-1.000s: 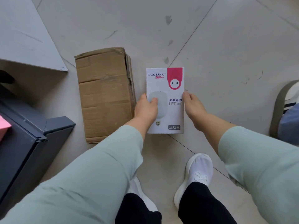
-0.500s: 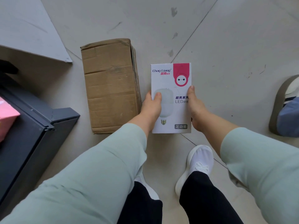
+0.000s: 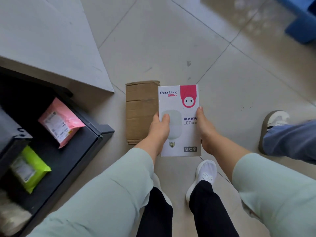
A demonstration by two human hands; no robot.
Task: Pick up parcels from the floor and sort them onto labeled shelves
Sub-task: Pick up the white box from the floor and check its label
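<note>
A white LED bulb box (image 3: 181,106) with a pink corner is held up above the floor between both hands. My left hand (image 3: 159,129) grips its left edge, thumb on the front. Its right edge rests in my right hand (image 3: 204,129). A brown cardboard parcel (image 3: 140,110) lies on the tiled floor just behind and left of the box, partly hidden by it. The dark shelf unit (image 3: 82,151) stands at the left, with a pink mailer (image 3: 59,122) and a lime-green mailer (image 3: 30,168) on it.
A grey shelf top (image 3: 51,40) juts out at upper left. Another person's shoe and blue trouser leg (image 3: 280,134) stand at the right. A blue plastic object (image 3: 301,23) sits at top right. My white shoes (image 3: 205,173) are below the box.
Both hands have lifted the bulb box up off the floor and towards me. The view has risen, so the shelf unit with its mailers has come into sight at left.
</note>
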